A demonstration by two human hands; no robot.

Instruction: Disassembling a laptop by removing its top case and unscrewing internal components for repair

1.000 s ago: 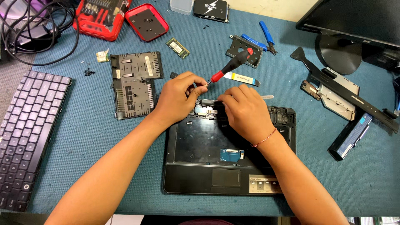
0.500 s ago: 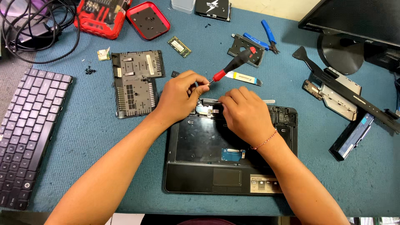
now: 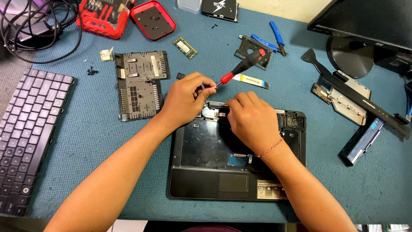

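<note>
An opened black laptop base [image 3: 214,180], its keyboard taken out, lies on the blue mat. My left hand [image 3: 184,101] hovers over its top left corner and pinches the metal shaft of a screwdriver [image 3: 244,66]. The screwdriver's red and black handle points up and to the right. My right hand [image 3: 251,122] rests on the top middle of the base. Its curled fingertips pinch a small silver part [image 3: 213,111] near the hinge; the fingers hide how it is held.
A loose keyboard [image 3: 25,137] lies at the left and a black bottom cover [image 3: 139,88] beside it. At the back are a red tool case [image 3: 107,15], a memory module [image 3: 185,47], a metal bracket [image 3: 246,49] and blue pliers [image 3: 277,38]. A drive, a battery [image 3: 360,141] and a monitor stand [image 3: 352,56] lie at the right.
Both hands stay in nearly the same place over the top edge of the laptop base. The screwdriver remains in my left hand at the same angle.
</note>
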